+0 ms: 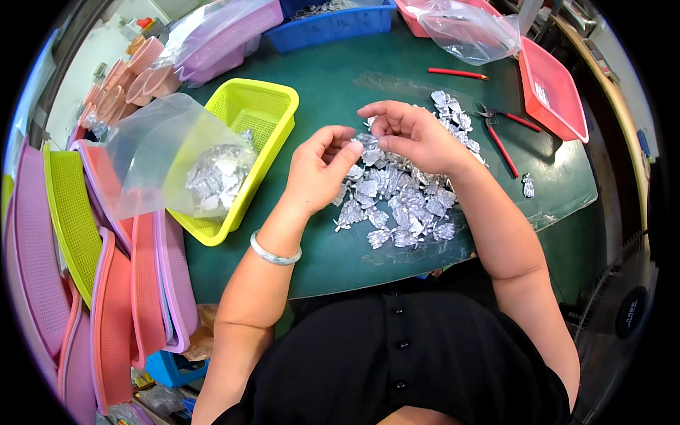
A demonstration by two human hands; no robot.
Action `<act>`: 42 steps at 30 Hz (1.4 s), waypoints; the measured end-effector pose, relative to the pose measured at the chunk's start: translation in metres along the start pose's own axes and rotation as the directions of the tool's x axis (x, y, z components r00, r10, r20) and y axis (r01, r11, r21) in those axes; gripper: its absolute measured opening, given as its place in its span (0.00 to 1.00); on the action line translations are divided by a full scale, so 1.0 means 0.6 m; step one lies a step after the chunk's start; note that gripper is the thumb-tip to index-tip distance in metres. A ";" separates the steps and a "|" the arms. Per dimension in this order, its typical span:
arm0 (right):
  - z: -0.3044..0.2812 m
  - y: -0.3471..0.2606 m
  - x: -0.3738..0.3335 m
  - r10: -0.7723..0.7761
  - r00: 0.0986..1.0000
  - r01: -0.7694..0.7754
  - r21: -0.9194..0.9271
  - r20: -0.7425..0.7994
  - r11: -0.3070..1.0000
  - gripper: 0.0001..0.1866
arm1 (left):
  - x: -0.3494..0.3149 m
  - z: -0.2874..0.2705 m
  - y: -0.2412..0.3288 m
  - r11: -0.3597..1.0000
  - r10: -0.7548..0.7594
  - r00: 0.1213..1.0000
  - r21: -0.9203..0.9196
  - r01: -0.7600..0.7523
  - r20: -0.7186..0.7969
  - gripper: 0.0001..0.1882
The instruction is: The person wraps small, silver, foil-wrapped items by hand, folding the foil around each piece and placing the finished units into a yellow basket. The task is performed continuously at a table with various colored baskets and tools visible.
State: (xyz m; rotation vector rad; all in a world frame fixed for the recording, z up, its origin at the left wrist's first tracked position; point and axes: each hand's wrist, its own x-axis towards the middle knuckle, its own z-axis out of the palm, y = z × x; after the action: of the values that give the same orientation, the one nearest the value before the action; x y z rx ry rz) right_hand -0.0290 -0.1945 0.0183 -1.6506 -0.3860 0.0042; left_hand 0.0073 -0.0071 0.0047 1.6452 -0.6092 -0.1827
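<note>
A loose pile of small, flat silver metal pieces (404, 202) lies on the green table. Over the pile's near-left part, my left hand (322, 166) has its fingers curled, with thumb and fingertips pinching a small silver metal piece (369, 142). My right hand (418, 134) reaches in from the other side, its thumb and fingers bent round the same piece. Fingertips partly hide the piece, so its shape is unclear. To the left, a yellow-green basket (285, 106) contains a clear plastic bag (166, 134) with more silver pieces (221, 173) in it.
Pliers with red handles (501, 145) and a red rod-like tool (457, 73) lie to the right. A single silver piece (528, 185) sits apart near them. A pink tray (549, 106), a blue bin (333, 30) and a purple basket (234, 35) border the table. Stacked baskets (117, 312) stand left.
</note>
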 end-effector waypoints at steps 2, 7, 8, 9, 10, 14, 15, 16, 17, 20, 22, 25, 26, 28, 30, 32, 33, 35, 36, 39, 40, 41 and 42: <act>0.009 -0.007 -0.001 0.024 0.999 -0.027 0.082 0.042 0.996 0.21 | -0.004 -0.004 0.008 0.979 -0.131 0.983 -0.140 0.148 0.126 0.09; 0.017 -0.006 -0.001 0.047 0.998 -0.043 0.115 -0.031 0.992 0.19 | -0.008 -0.013 0.005 0.720 -0.375 0.866 -0.484 0.497 0.331 0.06; 0.020 -0.005 0.001 0.046 0.996 -0.037 0.126 -0.074 0.991 0.18 | -0.009 -0.012 0.004 0.671 -0.383 0.859 -0.537 0.511 0.339 0.06; 0.020 -0.005 0.002 0.046 0.992 -0.030 0.134 -0.117 0.991 0.18 | -0.009 -0.010 0.004 0.618 -0.389 0.853 -0.588 0.522 0.348 0.06; 0.017 0.001 0.002 0.054 0.988 -0.029 0.168 -0.145 0.985 0.17 | -0.010 -0.009 0.003 0.561 -0.393 0.847 -0.636 0.529 0.358 0.05; 0.015 -0.001 -0.002 0.075 0.983 -0.045 0.173 -0.170 0.984 0.17 | -0.015 -0.006 -0.004 0.508 -0.370 0.855 -0.691 0.514 0.364 0.04; 0.014 0.000 0.001 0.053 0.984 -0.026 0.159 -0.170 0.987 0.17 | -0.012 -0.005 -0.001 0.508 -0.358 0.856 -0.692 0.514 0.373 0.04; 0.014 0.001 0.002 0.031 0.985 -0.007 0.144 -0.168 0.990 0.17 | -0.011 -0.005 0.002 0.508 -0.345 0.858 -0.692 0.512 0.381 0.04; 0.017 0.000 -0.003 0.049 0.986 -0.023 0.156 -0.159 0.988 0.17 | -0.015 -0.004 -0.001 0.504 -0.364 0.846 -0.681 0.531 0.390 0.04; 0.019 0.006 -0.001 0.051 0.989 -0.044 0.052 -0.140 0.998 0.17 | -0.015 -0.006 -0.012 0.422 -0.368 0.828 -0.717 0.555 0.424 0.05; 0.015 0.003 0.001 0.009 0.991 -0.012 -0.025 -0.133 1.000 0.16 | -0.010 -0.006 -0.011 0.433 -0.377 0.820 -0.700 0.568 0.431 0.06; 0.020 0.010 -0.001 -0.039 0.992 0.039 -0.005 -0.117 0.999 0.15 | -0.013 -0.005 -0.018 0.460 -0.339 0.826 -0.686 0.564 0.451 0.11; 0.022 0.009 -0.002 -0.036 0.992 0.038 0.014 -0.122 0.999 0.15 | -0.012 -0.005 -0.021 0.435 -0.315 0.827 -0.704 0.561 0.465 0.11; 0.023 -0.008 -0.011 0.031 0.989 -0.024 0.050 -0.148 0.998 0.16 | -0.013 0.004 -0.017 0.398 -0.306 0.813 -0.709 0.582 0.495 0.11; 0.026 -0.002 0.003 -0.016 0.992 0.018 0.013 -0.128 1.000 0.17 | -0.011 -0.007 -0.020 0.396 -0.308 0.823 -0.722 0.568 0.478 0.10; 0.024 0.005 0.000 0.004 0.990 -0.003 0.005 -0.140 1.000 0.17 | -0.015 -0.007 -0.020 0.393 -0.305 0.823 -0.724 0.567 0.479 0.11; 0.023 0.006 -0.001 0.013 0.989 -0.014 -0.007 -0.148 1.000 0.17 | -0.013 -0.006 -0.017 0.404 -0.315 0.815 -0.708 0.579 0.486 0.09; 0.023 0.008 -0.001 0.001 0.990 -0.003 -0.010 -0.138 1.000 0.17 | -0.015 -0.006 -0.016 0.399 -0.296 0.818 -0.715 0.575 0.493 0.09; 0.022 0.008 -0.004 -0.008 0.990 0.007 -0.007 -0.141 1.000 0.17 | -0.014 -0.004 -0.014 0.374 -0.280 0.815 -0.724 0.580 0.508 0.10; 0.024 0.010 -0.001 -0.025 0.989 0.033 0.059 -0.143 0.998 0.15 | -0.016 -0.006 -0.019 0.322 -0.239 0.821 -0.755 0.571 0.518 0.11; 0.024 0.009 0.000 -0.028 0.987 0.040 0.075 -0.158 0.996 0.15 | -0.015 -0.007 -0.019 0.297 -0.232 0.824 -0.769 0.566 0.516 0.12; 0.025 0.010 -0.002 -0.031 0.984 0.047 0.091 -0.173 0.995 0.14 | -0.015 -0.007 -0.020 0.272 -0.226 0.828 -0.783 0.559 0.513 0.13; 0.024 0.010 0.000 -0.056 0.979 0.061 0.020 -0.196 0.998 0.14 | -0.013 -0.010 -0.016 0.273 -0.231 0.830 -0.785 0.556 0.508 0.14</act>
State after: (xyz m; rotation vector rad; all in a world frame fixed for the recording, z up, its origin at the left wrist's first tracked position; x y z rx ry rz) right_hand -0.0308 -0.1807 0.0108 -1.5971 -0.2828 -0.1948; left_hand 0.0064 0.0021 -0.0054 0.5743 -0.1669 -1.0069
